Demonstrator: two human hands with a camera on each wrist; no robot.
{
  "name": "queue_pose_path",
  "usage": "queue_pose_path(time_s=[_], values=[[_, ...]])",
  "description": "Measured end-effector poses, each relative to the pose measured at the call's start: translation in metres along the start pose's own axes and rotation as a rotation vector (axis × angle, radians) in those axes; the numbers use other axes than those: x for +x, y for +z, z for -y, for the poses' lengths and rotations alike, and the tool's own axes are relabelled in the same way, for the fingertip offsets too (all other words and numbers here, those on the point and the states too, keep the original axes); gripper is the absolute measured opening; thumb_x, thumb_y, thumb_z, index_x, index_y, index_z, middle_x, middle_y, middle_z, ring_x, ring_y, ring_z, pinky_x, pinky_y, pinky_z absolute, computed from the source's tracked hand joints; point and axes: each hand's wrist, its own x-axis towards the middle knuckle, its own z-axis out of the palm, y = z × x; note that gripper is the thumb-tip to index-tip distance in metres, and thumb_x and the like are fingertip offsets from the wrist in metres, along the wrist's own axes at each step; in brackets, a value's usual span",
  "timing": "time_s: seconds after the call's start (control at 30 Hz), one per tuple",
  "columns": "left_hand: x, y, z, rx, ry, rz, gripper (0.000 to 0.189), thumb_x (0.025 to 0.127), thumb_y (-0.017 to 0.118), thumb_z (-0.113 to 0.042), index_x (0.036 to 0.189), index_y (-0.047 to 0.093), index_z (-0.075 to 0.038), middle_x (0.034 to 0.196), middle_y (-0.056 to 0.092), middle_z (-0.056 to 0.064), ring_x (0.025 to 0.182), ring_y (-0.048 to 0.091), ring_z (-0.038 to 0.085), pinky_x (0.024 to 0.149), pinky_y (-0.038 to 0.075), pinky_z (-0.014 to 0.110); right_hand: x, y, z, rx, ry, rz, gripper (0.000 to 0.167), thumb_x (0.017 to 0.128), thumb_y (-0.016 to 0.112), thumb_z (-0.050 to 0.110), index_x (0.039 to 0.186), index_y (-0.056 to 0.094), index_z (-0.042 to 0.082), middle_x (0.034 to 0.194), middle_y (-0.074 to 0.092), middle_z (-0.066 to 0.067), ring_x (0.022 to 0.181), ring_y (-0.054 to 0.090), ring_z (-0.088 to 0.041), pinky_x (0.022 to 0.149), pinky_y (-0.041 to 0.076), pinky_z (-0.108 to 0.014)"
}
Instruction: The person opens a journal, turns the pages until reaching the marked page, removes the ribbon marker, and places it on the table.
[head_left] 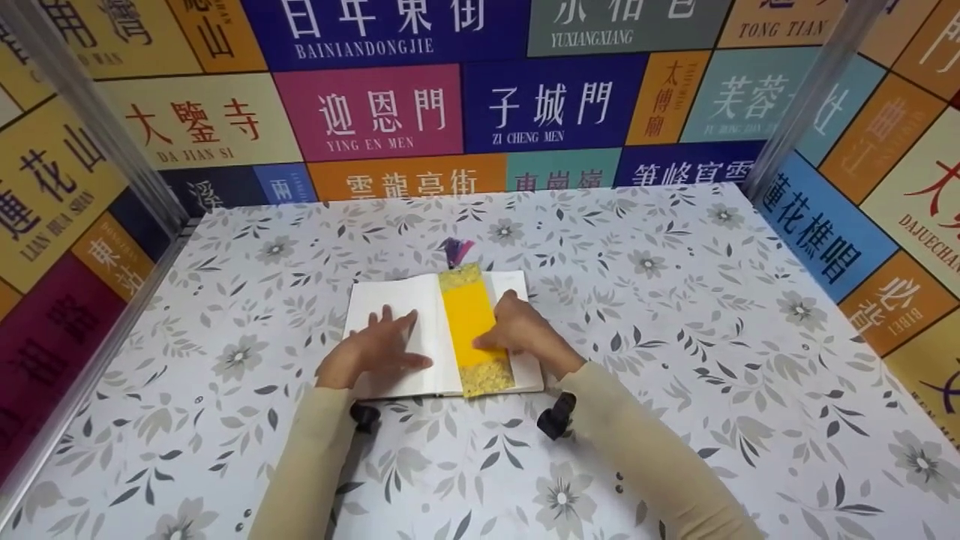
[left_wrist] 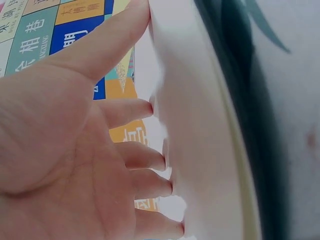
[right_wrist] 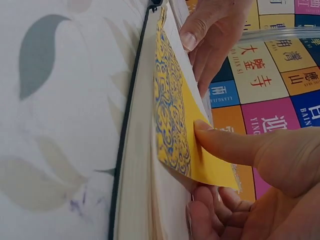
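An open notebook (head_left: pixel 401 300) with blank white pages and a dark cover lies on the table. My left hand (head_left: pixel 384 349) rests on its left page with fingers spread; in the left wrist view the fingertips (left_wrist: pixel 159 161) press the paper. A yellow bookmark (head_left: pixel 471 315) with patterned ends lies along the right page beside the fold. My right hand (head_left: pixel 529 330) pinches its right edge, thumb on top and fingers curled beneath, as the right wrist view shows. A purple and pink tassel (head_left: pixel 457 251) sticks out beyond the bookmark's far end.
The table (head_left: pixel 645 465) has a white cloth with grey flowers and leaves. Panels with coloured sign blocks (head_left: pixel 367 112) stand behind it and at both sides. Black wrist straps (head_left: pixel 555 416) hang below the sleeves.
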Motion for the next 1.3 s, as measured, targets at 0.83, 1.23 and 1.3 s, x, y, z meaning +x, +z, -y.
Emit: queue_pose_path(time_s=[0.83, 1.23, 1.3], values=[[-0.001, -0.001, 0.0, 0.009, 0.074, -0.022, 0.096, 0.092, 0.066, -0.05, 0.161, 0.013, -0.007, 0.161, -0.002, 0.039, 0.15, 0.001, 0.057, 0.114, 0.013, 0.079, 0.026, -0.123, -0.01, 0.486, -0.015, -0.203, 0.047, 0.102, 0.051, 0.013, 0.15, 0.046, 0.012, 0.144, 0.053, -0.014, 0.118, 0.058, -0.023, 0.094, 0.052, -0.032], [-0.001, -0.001, 0.0, 0.021, 0.095, -0.043, 0.093, 0.094, 0.064, -0.048, 0.161, 0.016, -0.006, 0.16, 0.0, 0.041, 0.149, 0.002, 0.059, 0.113, 0.017, 0.079, 0.026, -0.132, -0.051, 0.544, 0.031, -0.224, 0.056, 0.101, 0.048, 0.003, 0.156, 0.035, 0.008, 0.157, 0.042, -0.017, 0.116, 0.053, -0.021, 0.074, 0.045, -0.024], [-0.002, 0.0, 0.001, 0.013, 0.099, -0.039, 0.093, 0.094, 0.064, -0.047, 0.161, 0.015, -0.005, 0.159, -0.001, 0.042, 0.148, 0.002, 0.06, 0.115, 0.016, 0.077, 0.024, -0.128, -0.055, 0.515, 0.053, -0.201, 0.057, 0.101, 0.048, 0.003, 0.156, 0.033, 0.006, 0.159, 0.04, -0.017, 0.12, 0.054, -0.022, 0.075, 0.047, -0.024]])
